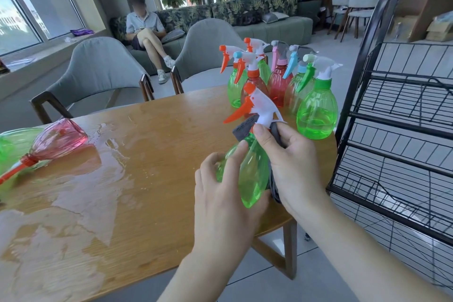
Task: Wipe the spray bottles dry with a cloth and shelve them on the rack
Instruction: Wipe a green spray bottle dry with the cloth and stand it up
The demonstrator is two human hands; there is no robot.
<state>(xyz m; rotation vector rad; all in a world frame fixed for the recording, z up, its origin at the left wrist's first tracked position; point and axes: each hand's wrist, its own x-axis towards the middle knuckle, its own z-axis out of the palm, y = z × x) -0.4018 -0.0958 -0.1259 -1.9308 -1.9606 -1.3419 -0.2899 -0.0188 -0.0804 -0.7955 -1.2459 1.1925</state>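
Your left hand (220, 184) clasps the green spray bottle (247, 167) above the bench (152, 154), steadying it. Your right hand (291, 159) presses the grey cloth (245, 127) around its neck, that grip drying there before it goes to the empty rack (402, 130).

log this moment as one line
step: wiping | left hand: holds green bottle | right hand: grey cloth at neck | rack: no bottles visible

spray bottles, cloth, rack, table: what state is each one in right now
green spray bottle: held tilted in both hands
grey cloth: pressed at its neck by right hand
left hand: gripping bottle body
pink bottle: lying down
upright bottles: standing grouped
wire rack: visible shelves bare
table: wet
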